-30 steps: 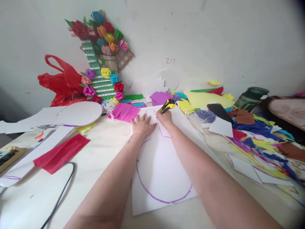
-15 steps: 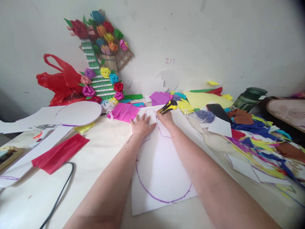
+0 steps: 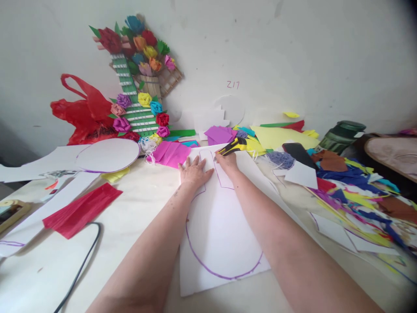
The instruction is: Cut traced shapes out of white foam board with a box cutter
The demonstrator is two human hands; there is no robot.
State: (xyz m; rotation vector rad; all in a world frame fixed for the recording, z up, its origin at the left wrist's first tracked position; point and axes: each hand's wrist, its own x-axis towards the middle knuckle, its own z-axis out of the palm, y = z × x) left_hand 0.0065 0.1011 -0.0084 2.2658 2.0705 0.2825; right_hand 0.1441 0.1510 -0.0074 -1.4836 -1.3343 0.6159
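A large white board (image 3: 224,230) lies on the table before me, marked with a purple outline of a rounded body and a narrow neck. My left hand (image 3: 196,172) rests flat on the board's upper left, fingers spread beside the neck outline. In my right hand (image 3: 226,161) is a yellow and black utility knife (image 3: 232,147), tilted, with its handle pointing up to the right. The fingers are closed around it near the right neck line. Its blade tip is too small to make out clearly.
A green guitar-shaped craft (image 3: 140,117) with paper flowers leans on the wall beside a red plastic bag (image 3: 81,108). Magenta paper (image 3: 167,153) lies behind the board. To the right are a dark phone (image 3: 298,154), a green jar (image 3: 342,135) and colourful scraps (image 3: 365,187). Red crepe paper (image 3: 83,210) lies left.
My right hand and the knife have shifted very slightly toward me along the right neck line. My left hand stays flat in place.
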